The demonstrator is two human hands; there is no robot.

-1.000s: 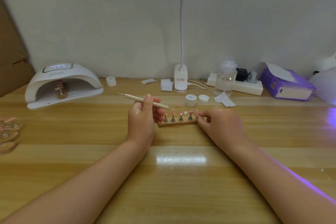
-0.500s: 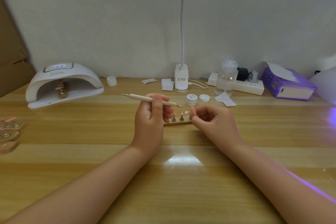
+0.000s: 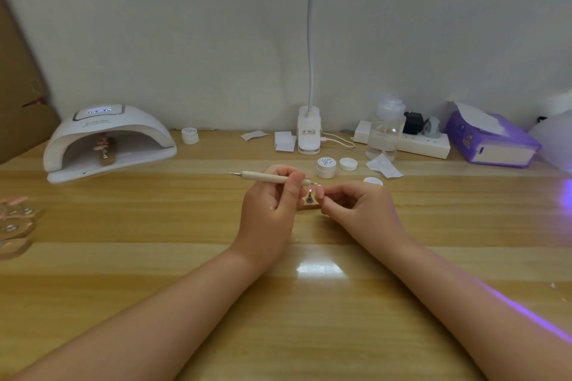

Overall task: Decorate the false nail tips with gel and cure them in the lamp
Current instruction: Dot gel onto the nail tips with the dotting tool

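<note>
My left hand (image 3: 269,210) grips a wooden dotting tool (image 3: 266,176) lying sideways, its metal tip pointing right toward my right hand (image 3: 356,210). The fingers of my right hand are curled and pinch at a small nail tip (image 3: 319,188) right at the tool's tip. Between the two hands shows part of the wooden nail-tip holder (image 3: 309,202) with one peg visible; the rest is hidden by my hands. The white curing lamp (image 3: 105,139) stands at the far left with another holder of pink tips (image 3: 105,148) inside. An open gel jar (image 3: 326,166) and its lid (image 3: 348,163) sit just behind my hands.
Desk lamp base (image 3: 308,130) and paper pieces (image 3: 284,141) stand at the back wall. A clear bottle (image 3: 385,130), power strip (image 3: 427,145) and purple tissue box (image 3: 492,142) lie at back right. More nail holders (image 3: 14,223) lie at the left edge. Another jar (image 3: 190,135) sits beside the curing lamp.
My right hand lifted off the holder's end and curled its fingers up to the tool's tip. My left hand shifted right with the tool, covering most of the holder.
</note>
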